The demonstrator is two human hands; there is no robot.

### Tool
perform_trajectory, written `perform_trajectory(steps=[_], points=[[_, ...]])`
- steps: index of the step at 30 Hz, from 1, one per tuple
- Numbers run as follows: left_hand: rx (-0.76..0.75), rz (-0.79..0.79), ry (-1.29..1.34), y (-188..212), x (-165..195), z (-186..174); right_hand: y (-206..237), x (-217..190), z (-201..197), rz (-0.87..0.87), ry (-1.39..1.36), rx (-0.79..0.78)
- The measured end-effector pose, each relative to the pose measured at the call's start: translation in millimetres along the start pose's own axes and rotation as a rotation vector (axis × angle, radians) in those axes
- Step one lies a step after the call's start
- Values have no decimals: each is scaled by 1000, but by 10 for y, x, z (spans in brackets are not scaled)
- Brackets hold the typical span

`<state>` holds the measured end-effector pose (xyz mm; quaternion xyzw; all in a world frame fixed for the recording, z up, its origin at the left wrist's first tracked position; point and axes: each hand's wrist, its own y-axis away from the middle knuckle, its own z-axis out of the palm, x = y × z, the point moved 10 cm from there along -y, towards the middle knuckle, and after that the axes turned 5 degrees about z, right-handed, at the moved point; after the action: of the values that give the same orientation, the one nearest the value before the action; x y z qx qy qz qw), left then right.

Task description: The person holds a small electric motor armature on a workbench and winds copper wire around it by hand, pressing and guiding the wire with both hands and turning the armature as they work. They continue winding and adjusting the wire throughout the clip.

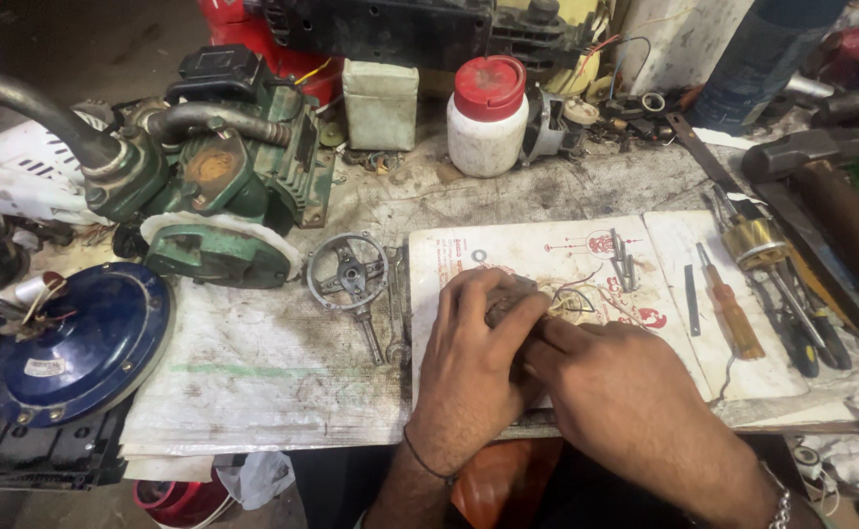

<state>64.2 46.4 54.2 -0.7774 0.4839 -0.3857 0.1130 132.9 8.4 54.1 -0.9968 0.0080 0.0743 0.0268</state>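
Glossy blue metal cover (87, 343), grimy paper (567, 255)

A repair workshop: grimy bench (283, 382), green motor (224, 186), screwdriver (730, 312), pliers (802, 323).

A green engine (224, 186) with rust-brown patches sits beside a dark blue round cover (87, 343) on a grimy grey-white surface (273, 362). A white jar (485, 118) wears a red lid (489, 86). White paper (547, 260) carries red print, smudged black. An orange-handled screwdriver (731, 312) lies by a brass-coloured fitting (755, 241) and a dull silver ring (348, 272).
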Motion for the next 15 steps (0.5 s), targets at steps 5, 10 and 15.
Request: perform_trajectory(steps=[5, 10, 15], points=[[3, 17, -5, -4, 16, 4, 15, -20, -30, -17, -21, 3], [21, 4, 19, 6, -7, -7, 62, -8, -78, -7, 19, 43], [4, 0, 0, 7, 2, 10, 54, 33, -57, 25, -24, 9]])
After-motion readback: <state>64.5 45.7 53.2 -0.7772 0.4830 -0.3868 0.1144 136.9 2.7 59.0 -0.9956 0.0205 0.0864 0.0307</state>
